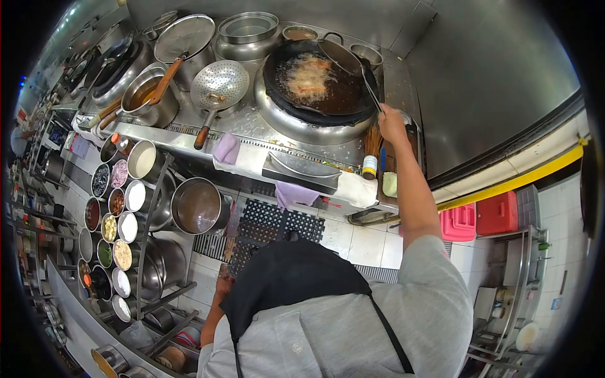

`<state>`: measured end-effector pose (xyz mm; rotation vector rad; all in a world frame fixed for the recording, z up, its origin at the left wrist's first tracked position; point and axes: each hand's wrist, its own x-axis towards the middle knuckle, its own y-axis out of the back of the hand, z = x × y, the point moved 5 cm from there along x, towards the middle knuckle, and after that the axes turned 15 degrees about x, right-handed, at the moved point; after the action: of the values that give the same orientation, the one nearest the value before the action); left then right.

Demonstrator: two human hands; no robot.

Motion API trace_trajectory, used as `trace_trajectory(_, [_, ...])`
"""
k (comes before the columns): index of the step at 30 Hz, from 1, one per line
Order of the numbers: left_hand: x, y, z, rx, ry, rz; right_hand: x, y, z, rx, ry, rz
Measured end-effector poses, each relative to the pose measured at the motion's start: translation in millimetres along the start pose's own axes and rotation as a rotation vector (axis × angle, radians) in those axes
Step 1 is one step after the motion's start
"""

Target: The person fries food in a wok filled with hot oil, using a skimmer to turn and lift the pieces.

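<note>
My right hand is closed around the thin metal handle of a ladle, reaching from the right over the wok. Dark oil fills the wok and bubbles around golden-brown frying food. The ladle's wide round end is by the wok's far right rim, near a loop handle. My left hand hangs low beside my black apron, away from the stove; its fingers are too small and partly hidden to make out.
Left of the wok are a perforated strainer, a pot of amber liquid and a lidded pot. A bamboo brush stands by the front edge. Several ingredient containers and a large pot sit at lower left.
</note>
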<state>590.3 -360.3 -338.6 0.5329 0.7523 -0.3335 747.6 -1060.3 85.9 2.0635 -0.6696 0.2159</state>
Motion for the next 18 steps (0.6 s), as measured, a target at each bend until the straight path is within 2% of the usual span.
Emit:
trace_trajectory(1, [-1,0,6,0.185,-0.025,-0.001,10,-2,1,0.002,0.001,0.002])
trace_trajectory(5, [2,-5,-6,0.107,-0.069,0.0,42,-5,-14,-0.115,0.006,-0.03])
trace_trajectory(7, [3,-7,-22,-0.357,0.044,0.024,52,-7,-19,-0.176,-0.049,-0.128])
trace_trajectory(8, [3,-8,-27,-0.361,0.047,0.028,52,-6,-20,-0.173,-0.045,-0.132])
trace_trajectory(10, [2,-12,-37,-0.242,0.009,0.037,51,-2,-23,-0.211,-0.022,-0.218])
trace_trajectory(17, [3,-25,-85,0.104,-0.109,0.069,16,43,-6,-0.123,0.06,-0.175])
trace_trajectory(18, [7,-26,-88,0.104,-0.226,0.07,11,47,-9,-0.124,0.06,-0.173])
